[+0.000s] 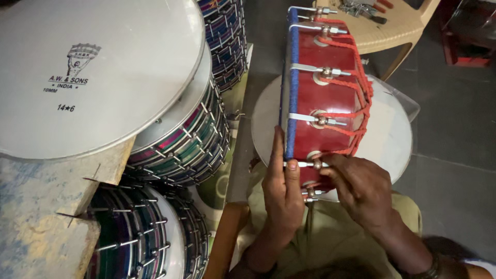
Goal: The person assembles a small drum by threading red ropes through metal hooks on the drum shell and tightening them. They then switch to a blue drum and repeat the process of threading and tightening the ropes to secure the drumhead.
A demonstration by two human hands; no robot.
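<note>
1. A dim workshop with a dark grey tiled floor (pixel 454 129) fills the right side of the view, seen from above by a person looking down at their own lap.
2. A large round silver-white drum head (pixel 103 67) with a printed emblem takes up the upper left, well apart from the hands.
3. Under and beside it stand stacked drums (pixel 181 139) with shells striped in green, blue and pink, ringed by metal tension rods. A rough wooden plank (pixel 46 206) leans in the lower left corner.
4. A beige plastic chair (pixel 392 31) stands beyond the hands at the top, with tools lying on its seat.
5. A white round disc (pixel 392 134) lies behind the held drum, on the person's olive-clad lap.
6. The red drum (pixel 325 88) stands on edge between the hands, reaching up and away from them. It has a blue rim, orange-red rope lacing and metal tension bolts (pixel 320 120) along its side.
7. The left hand (pixel 283 196) grips the drum's near blue rim, with the fingers stretched up along it and wrapped narrowly around the edge.
8. The right hand (pixel 361 188) sits just right of the left, fingertips pinched on the nearest bolt (pixel 312 165) at the drum's lower end.
</note>
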